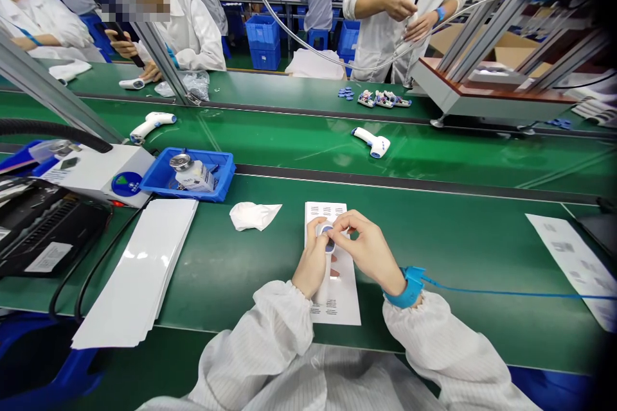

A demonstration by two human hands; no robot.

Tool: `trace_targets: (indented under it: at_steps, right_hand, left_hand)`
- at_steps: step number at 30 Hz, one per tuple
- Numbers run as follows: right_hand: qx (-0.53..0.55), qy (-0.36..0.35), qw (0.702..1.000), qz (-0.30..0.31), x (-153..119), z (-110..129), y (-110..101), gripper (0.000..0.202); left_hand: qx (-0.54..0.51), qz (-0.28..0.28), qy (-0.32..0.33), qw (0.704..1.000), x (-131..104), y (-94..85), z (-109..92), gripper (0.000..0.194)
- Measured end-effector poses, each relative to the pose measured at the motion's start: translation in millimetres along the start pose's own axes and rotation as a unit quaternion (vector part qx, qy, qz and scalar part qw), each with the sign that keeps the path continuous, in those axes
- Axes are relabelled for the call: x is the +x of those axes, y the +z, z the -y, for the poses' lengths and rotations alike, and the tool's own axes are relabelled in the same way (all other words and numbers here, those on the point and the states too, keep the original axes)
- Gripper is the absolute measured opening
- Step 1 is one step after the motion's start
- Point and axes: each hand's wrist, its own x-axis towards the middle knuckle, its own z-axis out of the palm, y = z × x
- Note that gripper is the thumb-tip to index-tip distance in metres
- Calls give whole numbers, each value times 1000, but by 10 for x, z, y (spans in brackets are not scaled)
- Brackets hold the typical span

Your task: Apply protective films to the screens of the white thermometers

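My left hand (311, 266) is closed around a white infrared thermometer (330, 245) with a dark display and blue trim. Its display end points away from me, and part of the body is hidden by my fingers. My right hand (370, 249) has thumb and forefinger pinched together at the display. Whatever lies between those fingertips is too small to make out. Under both hands is a white printed sheet (344, 298) on the green bench. A blue strap (407, 287) circles my right wrist, its cord running off to the right.
Left of my hands lie a crumpled white tissue (254, 216), a blue tray (224, 174) with a metal-topped bottle (195, 174), and a stack of white sheets (137, 270). Two thermometers (373, 142) rest on the green belt beyond. Co-workers sit and stand across it. A printed sheet (573, 263) lies right.
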Motion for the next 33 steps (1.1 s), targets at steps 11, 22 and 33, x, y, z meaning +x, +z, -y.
trace_targets:
  at_steps: [11,22,33]
  right_hand:
    - [-53,63,993,86,-73,183,-53,22]
    - [81,70,992,60,7,-173,8,24]
    - [117,-24,988,98,-69,140,83,46]
  left_hand:
    - [-45,26,-3,999,-16,-26,-22,32]
    - [-121,81,-35,989,-55,-132,-91,66]
    - [57,113,140,982,-297,-182,-281,87]
